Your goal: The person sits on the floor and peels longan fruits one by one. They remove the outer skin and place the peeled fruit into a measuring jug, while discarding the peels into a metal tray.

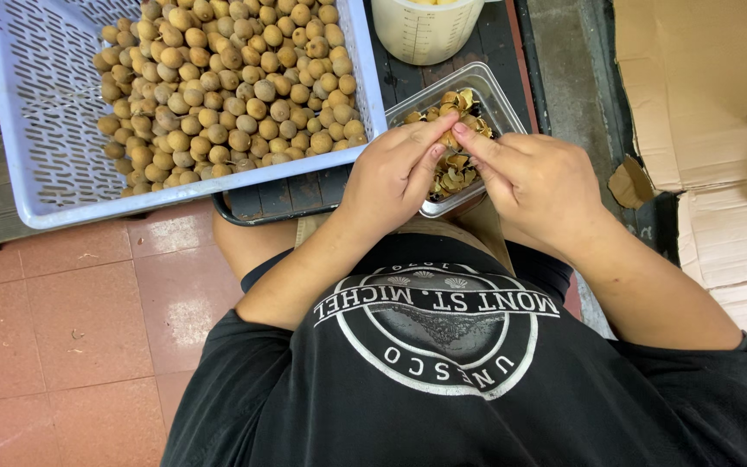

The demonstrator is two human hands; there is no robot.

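Note:
My left hand (395,173) and my right hand (536,177) meet fingertip to fingertip over a clear plastic tub (505,97) filled with brown fruit shells. Between the fingertips sits a small round brown fruit (449,137), pinched by both hands. To the left, a pale blue perforated crate (36,130) holds a heap of the same small tan round fruits (235,86).
A cream measuring jug (425,30) stands beyond the tub. Crate and tub rest on a dark slatted tray (296,197). Flattened cardboard (702,86) lies at the right, red floor tiles (62,329) at the left. My black printed shirt fills the foreground.

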